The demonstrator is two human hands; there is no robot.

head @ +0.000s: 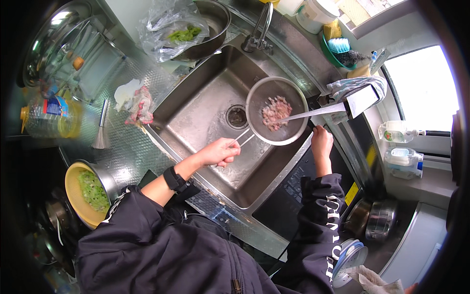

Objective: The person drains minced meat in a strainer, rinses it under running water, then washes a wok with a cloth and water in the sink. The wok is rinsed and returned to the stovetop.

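Note:
My left hand grips the thin wire handle of a round fine-mesh sieve, which hangs over the right part of the stainless steel sink. Small pink and whitish pieces, apparently chopped meat, lie in the mesh. What looks like a stream of water runs down onto them from a pale, box-shaped spout at the right. My right hand is at the sink's right edge, below the stream. Its fingers are curled, and whether they hold anything is hidden.
A curved tap stands behind the sink. To the left are an oil bottle, a whisk, crumpled plastic and a yellow colander with chopped greens. A plastic bag with leaves sits by a metal pan.

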